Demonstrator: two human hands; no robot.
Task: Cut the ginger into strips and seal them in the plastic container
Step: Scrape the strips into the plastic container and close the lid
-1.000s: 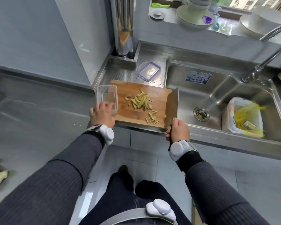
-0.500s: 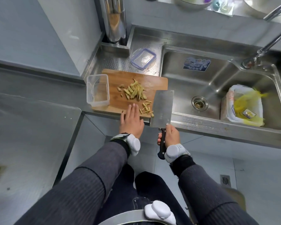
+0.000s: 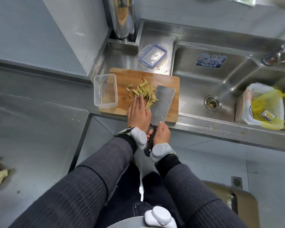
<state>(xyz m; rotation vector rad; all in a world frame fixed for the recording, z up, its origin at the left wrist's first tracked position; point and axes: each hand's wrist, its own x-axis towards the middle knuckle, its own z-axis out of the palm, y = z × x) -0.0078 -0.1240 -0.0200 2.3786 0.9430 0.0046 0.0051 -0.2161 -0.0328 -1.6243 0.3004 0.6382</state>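
From the head view, we have the ginger strips (image 3: 145,90) heaped near the middle of the cutting board (image 3: 169,82), and a few lie loose towards its near edge. Our left hand (image 3: 138,111) lies flat, fingers straight, with the fingertips against the near-left side of the heap. Our right hand (image 3: 161,134) grips the handle of the cleaver (image 3: 163,102), whose broad blade rests nearly flat on the board, touching the heap's right side. The plastic container (image 3: 105,105) stands open and empty at the board's left edge. Its lid (image 3: 153,55) lies on the worktop just beyond the board's far edge, beside the sink (image 3: 220,76).

We judge the step to be gathering the strips onto the blade for the lift to the container. To do it well, we hold the blade low with its edge down on the wood, so strips slide on and not under. We sweep with the flat of the fingers, well away from the edge. We collect the stragglers first, and then carry the blade level to the container.
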